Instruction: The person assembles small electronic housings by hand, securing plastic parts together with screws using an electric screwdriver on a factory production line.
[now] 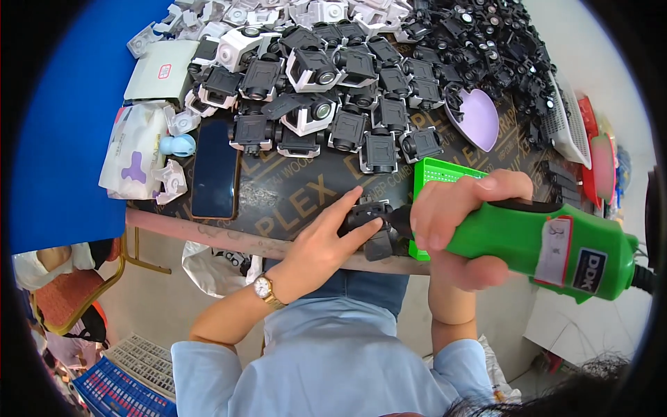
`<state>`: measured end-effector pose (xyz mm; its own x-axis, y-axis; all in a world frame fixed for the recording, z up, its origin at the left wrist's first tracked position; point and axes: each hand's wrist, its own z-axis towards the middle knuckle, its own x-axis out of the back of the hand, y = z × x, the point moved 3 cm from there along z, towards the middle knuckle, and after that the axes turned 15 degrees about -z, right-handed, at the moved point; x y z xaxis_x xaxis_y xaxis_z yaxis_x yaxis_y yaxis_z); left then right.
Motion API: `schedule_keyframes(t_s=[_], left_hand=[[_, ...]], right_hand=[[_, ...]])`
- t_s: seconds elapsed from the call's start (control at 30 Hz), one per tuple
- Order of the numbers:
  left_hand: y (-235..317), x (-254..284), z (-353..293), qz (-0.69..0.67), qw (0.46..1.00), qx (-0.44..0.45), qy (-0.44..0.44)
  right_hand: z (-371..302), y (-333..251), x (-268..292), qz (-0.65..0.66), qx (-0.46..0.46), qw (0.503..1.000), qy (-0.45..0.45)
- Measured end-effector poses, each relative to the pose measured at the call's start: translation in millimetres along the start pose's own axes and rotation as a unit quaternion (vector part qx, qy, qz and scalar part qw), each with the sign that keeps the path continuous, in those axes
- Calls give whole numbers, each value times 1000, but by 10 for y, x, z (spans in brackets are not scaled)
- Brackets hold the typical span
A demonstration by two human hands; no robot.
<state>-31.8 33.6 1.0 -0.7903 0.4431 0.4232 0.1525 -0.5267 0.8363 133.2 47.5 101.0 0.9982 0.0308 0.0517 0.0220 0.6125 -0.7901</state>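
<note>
My right hand is wrapped round a green electric screwdriver, which lies nearly level with its dark tip pointing left. My left hand, with a gold wristwatch, holds a small black plastic housing between thumb and fingers near the table's front edge. A flat black flap hangs from the housing toward me. The screwdriver's tip meets or nearly meets the housing's right side; I cannot tell whether it touches. Partly behind my right hand stands a bright green plastic basket.
Many black-and-white lens units cover the table's middle, with white shells and black parts behind. A phone, a tissue pack and a white box lie left. A purple heart-shaped dish and white basket are right.
</note>
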Motion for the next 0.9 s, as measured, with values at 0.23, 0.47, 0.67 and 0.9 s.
schedule_keyframes(t_s=[0.23, 0.47, 0.67, 0.9], left_hand=[[-42, -184, 135, -42, 999, 34, 3], [-11, -176, 151, 43, 999, 5, 25], [44, -263, 120, 94, 993, -8, 65], [46, -241, 110, 73, 994, -15, 83]], right_hand=[[46, 50, -35, -97, -20, 995, -4], [94, 117, -81, -102, -13, 995, -18], [77, 195, -135, -146, -76, 986, -31], [-36, 336, -84, -172, -28, 984, -34]])
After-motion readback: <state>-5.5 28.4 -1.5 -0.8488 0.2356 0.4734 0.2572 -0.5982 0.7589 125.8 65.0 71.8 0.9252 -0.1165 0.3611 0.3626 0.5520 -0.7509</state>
